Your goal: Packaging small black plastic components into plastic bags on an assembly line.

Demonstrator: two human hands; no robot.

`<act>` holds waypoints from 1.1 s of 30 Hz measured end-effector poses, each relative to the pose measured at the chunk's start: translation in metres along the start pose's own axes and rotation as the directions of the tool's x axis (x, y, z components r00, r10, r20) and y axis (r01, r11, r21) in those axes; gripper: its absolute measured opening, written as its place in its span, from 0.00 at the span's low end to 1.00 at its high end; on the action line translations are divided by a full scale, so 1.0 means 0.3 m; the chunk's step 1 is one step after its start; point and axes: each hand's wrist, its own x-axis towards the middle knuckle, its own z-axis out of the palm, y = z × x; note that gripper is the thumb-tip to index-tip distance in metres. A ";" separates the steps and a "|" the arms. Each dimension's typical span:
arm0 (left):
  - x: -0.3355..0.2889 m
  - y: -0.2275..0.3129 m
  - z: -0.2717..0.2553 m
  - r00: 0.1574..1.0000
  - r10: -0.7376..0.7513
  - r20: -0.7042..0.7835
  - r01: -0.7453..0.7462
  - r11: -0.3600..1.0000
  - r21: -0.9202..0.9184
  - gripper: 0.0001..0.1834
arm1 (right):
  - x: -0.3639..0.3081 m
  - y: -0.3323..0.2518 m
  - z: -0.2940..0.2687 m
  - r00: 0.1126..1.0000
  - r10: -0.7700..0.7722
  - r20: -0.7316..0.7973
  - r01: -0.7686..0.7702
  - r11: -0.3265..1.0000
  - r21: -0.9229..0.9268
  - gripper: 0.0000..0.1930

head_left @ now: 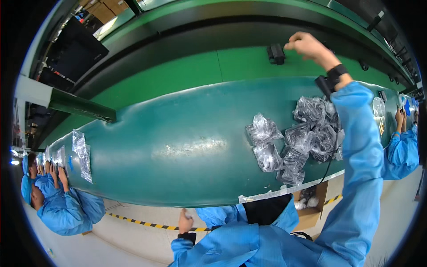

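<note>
Counts around one teal table point(191, 120)

On the table, at least seven clear-bagged packages point(267, 157). Beyond it, I count at least two black devices point(276, 54) and my one right hand point(307, 46); on its near side, my one left hand point(185, 221) and one cardboard box point(308, 220).

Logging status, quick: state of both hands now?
Left hand: curled; contents can't be told.
Right hand: fingers curled, near a boxy black object; hold can't be told.

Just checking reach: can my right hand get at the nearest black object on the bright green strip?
Probably yes: your right hand is just beside that black object, and nothing visible stands between them.
</note>
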 end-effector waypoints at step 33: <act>-0.572 -0.660 -0.378 0.894 -0.080 0.442 -0.346 0.504 0.791 0.28 | -0.966 0.084 0.540 0.662 -0.742 0.109 0.646 0.490 -0.585 0.08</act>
